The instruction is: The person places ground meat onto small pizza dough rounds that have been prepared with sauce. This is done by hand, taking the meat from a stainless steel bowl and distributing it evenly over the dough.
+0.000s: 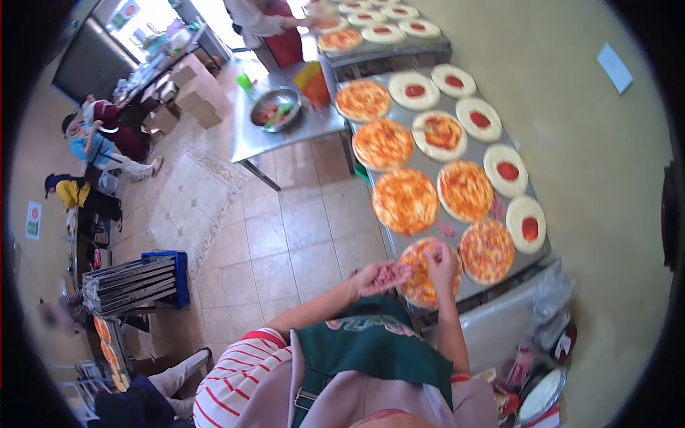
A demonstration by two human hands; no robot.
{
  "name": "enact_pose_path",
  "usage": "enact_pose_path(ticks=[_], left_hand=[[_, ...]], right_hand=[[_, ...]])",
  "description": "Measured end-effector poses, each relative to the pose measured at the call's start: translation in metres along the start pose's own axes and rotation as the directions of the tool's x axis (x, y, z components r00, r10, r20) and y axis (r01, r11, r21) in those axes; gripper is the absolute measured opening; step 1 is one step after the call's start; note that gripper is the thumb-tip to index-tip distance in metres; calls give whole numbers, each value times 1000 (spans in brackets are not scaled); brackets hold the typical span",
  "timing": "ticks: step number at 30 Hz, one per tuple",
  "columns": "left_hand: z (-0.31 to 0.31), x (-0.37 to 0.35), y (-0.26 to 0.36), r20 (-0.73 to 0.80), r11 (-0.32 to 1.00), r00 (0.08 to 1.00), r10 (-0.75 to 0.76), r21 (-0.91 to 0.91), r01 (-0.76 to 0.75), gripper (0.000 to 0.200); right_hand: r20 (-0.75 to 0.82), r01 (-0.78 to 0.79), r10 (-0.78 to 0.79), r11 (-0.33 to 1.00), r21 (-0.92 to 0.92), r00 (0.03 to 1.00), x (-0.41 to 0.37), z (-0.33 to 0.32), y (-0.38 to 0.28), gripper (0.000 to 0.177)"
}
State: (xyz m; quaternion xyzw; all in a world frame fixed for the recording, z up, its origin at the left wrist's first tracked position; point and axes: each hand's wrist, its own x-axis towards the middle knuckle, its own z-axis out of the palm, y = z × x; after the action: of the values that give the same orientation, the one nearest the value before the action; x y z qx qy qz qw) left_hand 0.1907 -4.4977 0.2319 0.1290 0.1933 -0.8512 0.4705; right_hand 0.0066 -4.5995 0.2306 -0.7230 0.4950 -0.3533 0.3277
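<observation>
My left hand (372,279) is cupped palm up around a heap of diced pink meat (391,274), at the left edge of a pizza (421,291). My right hand (442,262) is over that same pizza, fingers pinched and pointing down; what they hold is hidden. This pizza carries cheese, sauce and some pink pieces. To its right lies a pizza covered with pink pieces (487,251). Beyond them are pizzas with spread sauce, among them one sauced base (405,201) and another (465,190). A few meat scraps (446,229) lie on the metal table (421,241).
Dough rounds with sauce dabs (506,171) line the table's right side. A steel bowl (276,109) and an orange container (312,87) stand on a side table (246,143). A co-worker (275,32) stands at the far end. Stacked racks (132,285) are at left; plastic bags (553,296) at right.
</observation>
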Motion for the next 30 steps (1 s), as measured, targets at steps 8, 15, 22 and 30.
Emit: enact_pose_path(ticks=[8, 15, 22, 30], left_hand=[[-1, 6, 10, 88, 995, 996, -32, 102, 23, 40], [14, 1, 22, 161, 991, 985, -65, 130, 44, 40], [34, -10, 40, 169, 989, 985, -11, 148, -15, 39], [37, -6, 53, 186, 992, 982, -32, 129, 8, 40]], right_hand=[[48, 67, -82, 964, 256, 995, 13, 16, -46, 26], [-166, 40, 21, 934, 354, 986, 41, -37, -116, 33], [-643, 574, -453, 819, -26, 617, 61, -174, -190, 26], [-572, 449, -715, 390, -804, -403, 45, -318, -306, 31]])
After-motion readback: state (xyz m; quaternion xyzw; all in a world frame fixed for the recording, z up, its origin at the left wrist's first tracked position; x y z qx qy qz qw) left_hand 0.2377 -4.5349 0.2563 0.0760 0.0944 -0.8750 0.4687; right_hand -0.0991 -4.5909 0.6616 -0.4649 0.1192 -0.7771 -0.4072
